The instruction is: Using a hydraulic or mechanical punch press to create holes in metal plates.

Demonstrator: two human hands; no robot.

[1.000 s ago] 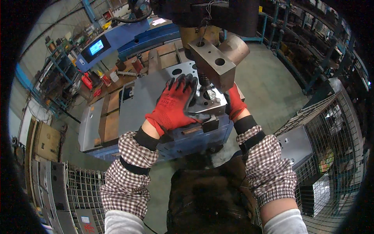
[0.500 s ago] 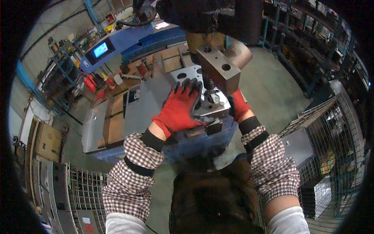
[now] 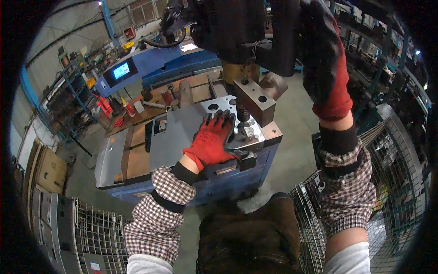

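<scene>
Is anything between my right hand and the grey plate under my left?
Yes: in this view, the holed metal block sits between your right hand and the right end of the grey plate, though depth is unclear. Your left hand rests on the plate.

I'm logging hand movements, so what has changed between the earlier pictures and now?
The right hand has left its place beside the drilled metal block and risen to the picture's upper right, by the dark machine head; whether it grips anything is unclear. The left hand still lies spread on the grey metal sheet.
</scene>
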